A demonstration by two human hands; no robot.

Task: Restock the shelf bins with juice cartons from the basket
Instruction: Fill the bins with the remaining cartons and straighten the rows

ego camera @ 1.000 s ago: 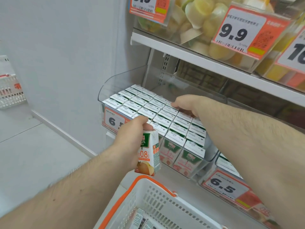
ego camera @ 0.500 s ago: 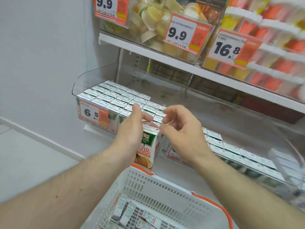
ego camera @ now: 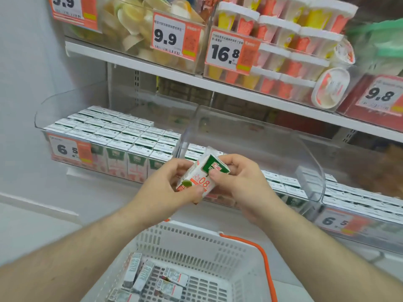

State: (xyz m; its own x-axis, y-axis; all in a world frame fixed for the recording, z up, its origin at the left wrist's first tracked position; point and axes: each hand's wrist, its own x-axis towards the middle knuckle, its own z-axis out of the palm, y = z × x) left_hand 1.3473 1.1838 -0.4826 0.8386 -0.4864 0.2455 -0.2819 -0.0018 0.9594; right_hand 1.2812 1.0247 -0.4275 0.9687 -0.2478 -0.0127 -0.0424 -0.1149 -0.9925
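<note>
Head view, the only one we have. Landmark: the white perforated plastic basket with orange handle point(ego camera: 196, 253), low and centre.

Just above the basket's far rim we hold one small white, green and orange juice carton point(ego camera: 201, 178), tilted, its green end up and to the right. Our left hand point(ego camera: 165, 190) grips its lower end, fingers curled round and thumb pressed along the near face. Our right hand point(ego camera: 239, 182) pinches the green end, thumb on the front and fingers wrapped behind. Both hands have hold of it; neither is free.

Up and left of the basket, the clear plastic shelf bin with a 6.5 price tag point(ego camera: 69, 149) looks packed with rows of upright cartons, no obvious gap. Directly behind the carton, the second clear plastic bin point(ego camera: 283, 149) shows cartons along its front and open room farther back. Right of that, a third row of carton tops point(ego camera: 359, 203) behind another 6.5 tag.

Inside the basket several loose cartons point(ego camera: 152, 280) lie flat.

Our reading: left bin done; the held carton likely goes into the middle bin; the basket's remainder is yet to be shelved.
</note>
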